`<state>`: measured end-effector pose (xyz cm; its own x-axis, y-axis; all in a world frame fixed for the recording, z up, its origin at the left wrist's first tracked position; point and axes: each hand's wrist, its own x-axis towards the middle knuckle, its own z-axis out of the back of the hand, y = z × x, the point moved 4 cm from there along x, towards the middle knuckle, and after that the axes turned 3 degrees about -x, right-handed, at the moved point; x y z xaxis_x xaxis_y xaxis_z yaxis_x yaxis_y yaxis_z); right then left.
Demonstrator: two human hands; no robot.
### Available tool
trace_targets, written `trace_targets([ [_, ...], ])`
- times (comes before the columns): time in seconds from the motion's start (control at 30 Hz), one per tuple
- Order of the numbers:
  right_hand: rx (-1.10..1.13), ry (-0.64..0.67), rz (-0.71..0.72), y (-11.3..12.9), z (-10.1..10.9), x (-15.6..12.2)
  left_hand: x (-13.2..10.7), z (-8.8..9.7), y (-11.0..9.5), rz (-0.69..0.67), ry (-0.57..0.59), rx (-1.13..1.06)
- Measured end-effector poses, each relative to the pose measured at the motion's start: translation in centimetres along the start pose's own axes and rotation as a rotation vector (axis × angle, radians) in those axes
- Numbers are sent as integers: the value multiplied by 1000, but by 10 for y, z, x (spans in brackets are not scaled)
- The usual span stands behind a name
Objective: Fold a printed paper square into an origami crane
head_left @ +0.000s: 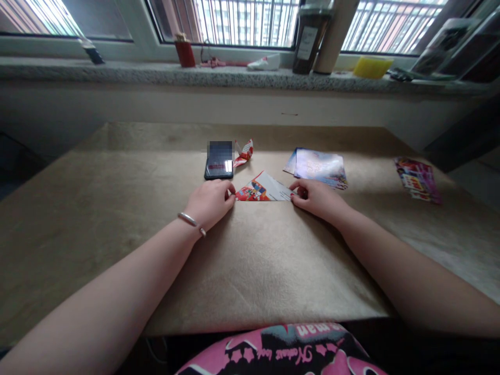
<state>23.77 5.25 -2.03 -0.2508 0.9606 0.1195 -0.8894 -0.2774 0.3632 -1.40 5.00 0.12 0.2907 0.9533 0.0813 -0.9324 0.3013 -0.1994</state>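
A sheet of printed paper folded into a triangle (pixel 262 189) lies on the table, its point away from me and its long edge towards me. Red print with cartoon figures covers its left part; the right part is mostly white. My left hand (pixel 213 200) pinches the left corner. At the right corner, the thumb and forefinger of my right hand (pixel 316 198) are closed on the paper. Just beyond my left hand lies a phone (pixel 219 160) with its screen up. Beside the phone stands a small folded red-and-white paper figure (pixel 245 153).
Glossy printed sheets (pixel 320 165) lie beyond my right hand. More colourful cards (pixel 417 179) sit at the table's right side. Along the stone windowsill (pixel 234 77) stand a red lighter (pixel 184 50), a dark jar (pixel 308 39) and a yellow object (pixel 372 67).
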Motion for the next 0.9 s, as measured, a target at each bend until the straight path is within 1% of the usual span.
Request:
trace_targets([
  [0.13, 40, -2, 55, -2, 1, -2, -2, 1, -1, -44, -6, 31],
  [0.27, 70, -17, 67, -3, 2, -3, -5, 2, -2, -56, -21, 31],
  [0.4, 150, -78, 56, -3, 4, -3, -6, 3, -1, -61, -32, -37],
  [0.5, 173, -127, 119, -1, 6, -5, -4, 3, -1, -113, -71, -88],
  [0.6, 149, -169, 233, 4, 10, -8, -4, 4, -2, -237, -127, -121],
  [0.67, 109, -181, 332, 9, 13, -10, -5, 5, -6, -351, -142, -153],
  [0.73, 66, -162, 441, 14, 14, -13, -8, 6, -11, -484, -97, -215],
  [0.8, 28, -118, 533, 19, 14, -16, -11, 4, -17, -607, -5, -281],
  [0.87, 0, -87, 586, 23, 14, -18, -14, 2, -22, -684, 62, -295],
  [0.9, -10, -80, 602, 24, 14, -18, -15, 2, -23, -706, 77, -282],
])
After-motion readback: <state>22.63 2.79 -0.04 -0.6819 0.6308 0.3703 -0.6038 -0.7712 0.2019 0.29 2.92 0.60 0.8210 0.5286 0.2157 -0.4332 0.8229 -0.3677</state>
